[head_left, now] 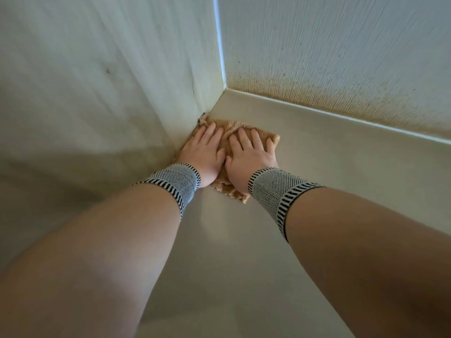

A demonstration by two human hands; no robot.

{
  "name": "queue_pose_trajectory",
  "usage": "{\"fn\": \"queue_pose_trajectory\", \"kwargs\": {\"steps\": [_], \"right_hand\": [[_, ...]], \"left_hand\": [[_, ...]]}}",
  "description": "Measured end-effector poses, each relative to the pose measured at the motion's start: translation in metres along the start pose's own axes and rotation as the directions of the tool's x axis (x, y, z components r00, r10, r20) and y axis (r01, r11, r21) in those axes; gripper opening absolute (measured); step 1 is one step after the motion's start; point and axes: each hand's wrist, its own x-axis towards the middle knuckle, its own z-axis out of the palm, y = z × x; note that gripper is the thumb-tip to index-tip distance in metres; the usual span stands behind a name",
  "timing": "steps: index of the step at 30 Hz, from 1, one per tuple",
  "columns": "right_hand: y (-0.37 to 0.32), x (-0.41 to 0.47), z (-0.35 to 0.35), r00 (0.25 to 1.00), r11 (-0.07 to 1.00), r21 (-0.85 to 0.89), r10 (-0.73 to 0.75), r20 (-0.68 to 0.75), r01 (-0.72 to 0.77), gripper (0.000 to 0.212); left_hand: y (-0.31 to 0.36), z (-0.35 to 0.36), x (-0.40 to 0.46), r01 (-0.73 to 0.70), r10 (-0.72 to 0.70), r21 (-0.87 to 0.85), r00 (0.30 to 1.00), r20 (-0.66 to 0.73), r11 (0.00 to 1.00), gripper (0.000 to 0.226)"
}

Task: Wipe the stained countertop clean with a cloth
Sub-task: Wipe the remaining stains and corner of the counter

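Both our left hand point(203, 154) and right hand point(251, 154) press flat, fingers straight, on the tan cloth point(229, 129) against the left wall on the desk point(305, 152); risk: cloth bunching against the wall, missing the seam.

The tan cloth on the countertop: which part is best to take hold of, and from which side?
Probably the near fringed corner of the tan cloth, approached from the open countertop on the right. It sticks out free past the right hand; the left hand and the left wall block the other side.
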Motion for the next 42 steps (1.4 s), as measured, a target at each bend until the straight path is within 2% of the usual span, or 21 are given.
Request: {"fn": "queue_pose_trajectory", "kwargs": {"steps": [17,26,32,42], "right_hand": [[-0.114,-0.167,0.057,0.988,0.992,-0.018,-0.125,0.086,0.127,0.061],[-0.155,-0.249,0.083,0.983,0.987,-0.027,-0.158,0.095,0.161,0.061],[-0.137,-0.291,0.089,0.987,0.99,-0.04,-0.135,0.081,0.139,0.059],[-0.076,-0.328,0.08,0.998,1.0,-0.02,-0.008,0.068,0.009,0.061]], "left_hand": [[-0.058,0.032,-0.217,0.041,-0.041,0.025,0.999,0.028,0.999,0.058],[-0.065,0.044,-0.316,0.137,-0.139,0.027,0.989,0.048,0.99,0.059],[-0.03,0.052,-0.347,0.152,-0.155,0.058,0.987,0.046,0.987,0.059],[0.034,0.049,-0.34,-0.032,0.024,0.055,0.99,0.137,0.998,0.06]]}}
